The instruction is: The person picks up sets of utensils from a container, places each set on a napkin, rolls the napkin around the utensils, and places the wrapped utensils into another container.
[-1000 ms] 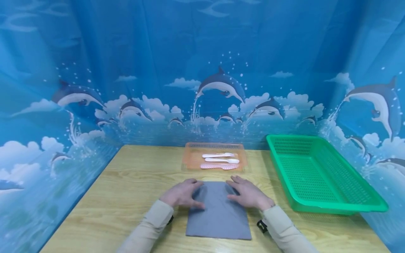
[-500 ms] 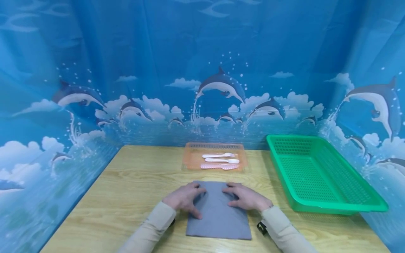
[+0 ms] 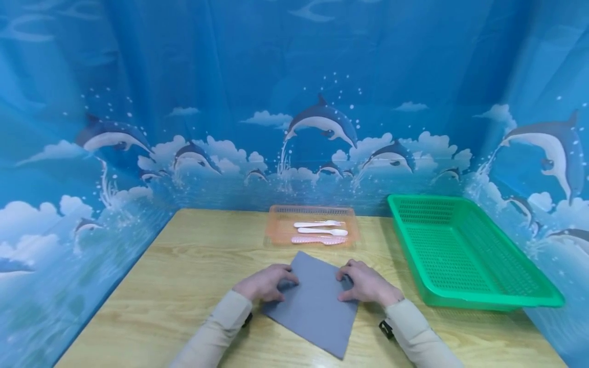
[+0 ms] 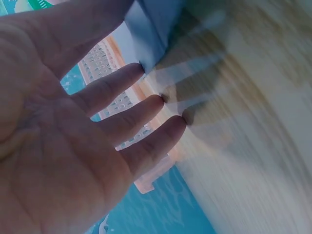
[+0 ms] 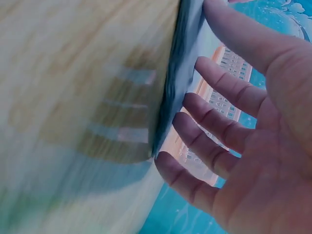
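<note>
A folded grey cloth (image 3: 317,299) lies askew on the wooden table, one corner pointing toward me. My left hand (image 3: 266,283) is at its left edge, thumb and index fingertip on the cloth; in the left wrist view, the other fingers (image 4: 146,117) extend fairly straight to the tabletop. At the opposite edge is my right hand (image 3: 365,283). Its extended fingers (image 5: 219,122) touch along the cloth's layered side in the right wrist view, with the thumb on top. Both palms face inward, the cloth between them.
Beyond the cloth, an orange tray (image 3: 278,232) holds a white fork (image 3: 317,224), a white spoon (image 3: 322,231) and a pinkish knife (image 3: 317,239). A large green basket (image 3: 460,295) stands on the right. A blue dolphin-print curtain (image 3: 221,102) rises behind the table (image 3: 184,286).
The cloth has turned clockwise from lying square to lying at a slant, with both hands at its sides. The tray and basket stay in place.
</note>
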A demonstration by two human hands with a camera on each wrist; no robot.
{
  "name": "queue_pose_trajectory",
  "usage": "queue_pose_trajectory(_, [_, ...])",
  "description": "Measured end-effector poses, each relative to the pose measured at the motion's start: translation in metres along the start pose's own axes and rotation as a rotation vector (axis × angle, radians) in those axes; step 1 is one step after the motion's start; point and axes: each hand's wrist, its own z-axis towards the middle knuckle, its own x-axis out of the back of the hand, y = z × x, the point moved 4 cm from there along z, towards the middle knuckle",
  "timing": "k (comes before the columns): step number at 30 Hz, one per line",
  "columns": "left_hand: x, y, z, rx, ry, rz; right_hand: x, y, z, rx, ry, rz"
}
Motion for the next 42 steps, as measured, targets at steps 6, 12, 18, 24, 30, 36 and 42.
queue_pose_trajectory(6, [0.001, 0.002, 0.003, -0.009, -0.007, 0.035, 0.001, -0.002, -0.003, 0.005, -0.034, -0.053])
queue_pose_trajectory(12, [0.003, 0.006, 0.006, -0.043, 0.007, 0.061, -0.001, -0.003, -0.004, -0.041, -0.086, -0.112])
queue_pose_trajectory(18, [0.003, 0.009, 0.009, -0.078, 0.017, 0.056, -0.003, 0.000, -0.005, -0.037, -0.119, -0.093])
queue_pose_trajectory(24, [-0.003, 0.008, 0.012, -0.028, -0.017, 0.019, -0.005, 0.004, -0.006, -0.010, -0.152, 0.013])
queue_pose_trajectory(30, [-0.003, 0.009, 0.014, -0.047, -0.005, 0.048, -0.002, 0.007, -0.005, -0.023, -0.161, 0.051])
queue_pose_trajectory(36, [0.000, 0.011, 0.014, -0.041, -0.026, 0.083, -0.001, 0.009, 0.001, -0.075, -0.174, 0.088])
queue_pose_trajectory(42, [0.002, 0.009, 0.018, -0.063, -0.023, 0.096, 0.007, 0.005, 0.008, -0.077, -0.130, 0.089])
